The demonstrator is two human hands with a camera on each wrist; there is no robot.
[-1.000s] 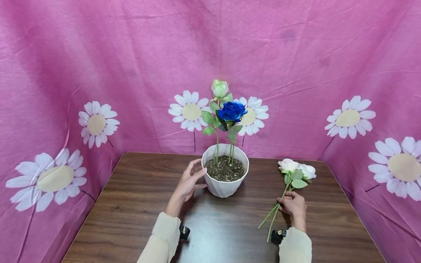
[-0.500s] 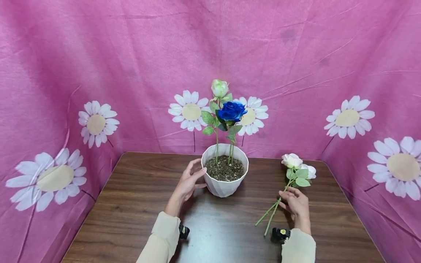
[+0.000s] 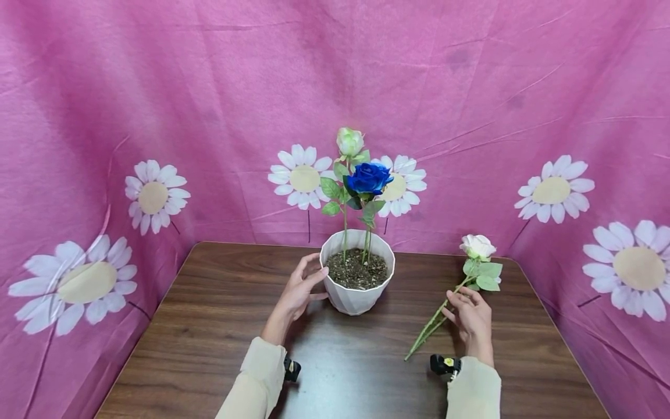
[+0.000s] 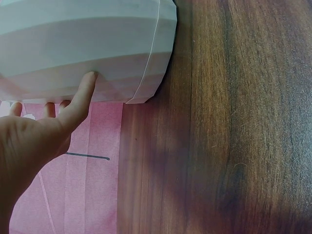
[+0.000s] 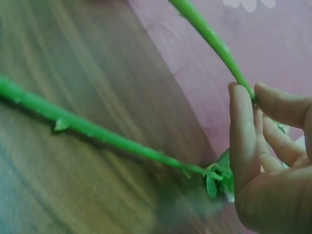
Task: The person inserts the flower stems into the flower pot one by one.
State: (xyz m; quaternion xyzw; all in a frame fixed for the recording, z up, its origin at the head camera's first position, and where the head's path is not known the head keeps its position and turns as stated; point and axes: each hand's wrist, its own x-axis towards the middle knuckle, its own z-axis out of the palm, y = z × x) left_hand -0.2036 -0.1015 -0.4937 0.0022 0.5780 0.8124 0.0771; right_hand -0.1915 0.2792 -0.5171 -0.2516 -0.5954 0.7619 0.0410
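Observation:
My right hand (image 3: 471, 317) pinches the stem (image 5: 212, 39) of a white rose (image 3: 478, 247) between thumb and finger, its bloom up and away from me. A second rose stem (image 5: 97, 134) lies lower, along the table; its bloom is mostly hidden behind the first rose's leaves. At the left side of a white faceted flowerpot (image 3: 356, 301), my left hand (image 3: 298, 294) rests with fingers extended against the wall. In the left wrist view a finger (image 4: 84, 92) touches that wall. A blue rose (image 3: 369, 177) and a pale green-white rose (image 3: 349, 141) stand upright in the pot's soil (image 3: 361, 272).
The brown wooden table (image 3: 220, 326) has its back edge close behind the pot. A pink cloth (image 3: 235, 105) printed with large daisies hangs around the back and sides. Each wrist carries a small black camera, such as the right camera (image 3: 444, 364).
My right hand has raised one white rose; its bloom has shifted right and up, covering most of the second bloom. The left hand and the pot have stayed in place.

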